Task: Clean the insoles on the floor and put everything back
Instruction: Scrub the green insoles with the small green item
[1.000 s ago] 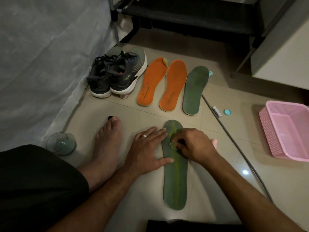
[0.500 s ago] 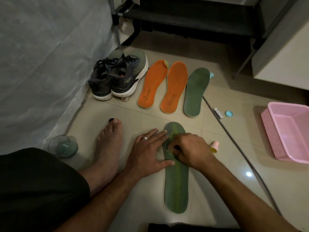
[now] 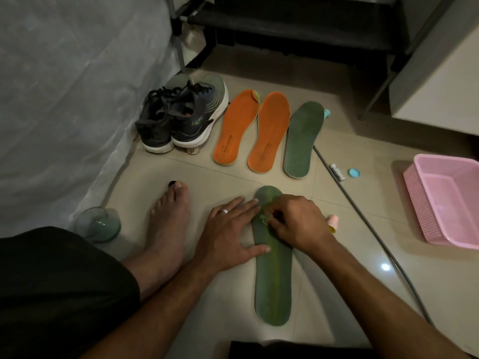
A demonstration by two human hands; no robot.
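A green insole [image 3: 273, 286] lies lengthwise on the floor tiles in front of me. My left hand [image 3: 230, 234] lies flat, fingers spread, pressing its left edge. My right hand [image 3: 295, 221] is closed on a small green brush or cloth [image 3: 263, 219] that touches the insole's upper part; most of that tool is hidden by the fingers. Farther off lie two orange insoles [image 3: 237, 126] [image 3: 269, 132] and a second green insole [image 3: 302, 138] side by side. A pair of dark sneakers [image 3: 181, 117] stands to their left.
A pink basket [image 3: 414, 193] sits at the right. A glass cup [image 3: 98, 224] stands at the left near my bare foot [image 3: 168, 224]. A grey cable [image 3: 363, 216], a small tube [image 3: 337, 172], a blue cap [image 3: 354, 173] and a pink bottle [image 3: 332, 221] lie on the tiles.
My right hand has shifted slightly up the insole with the small green tool. The left hand stays pressed in place. The view has tilted a little.
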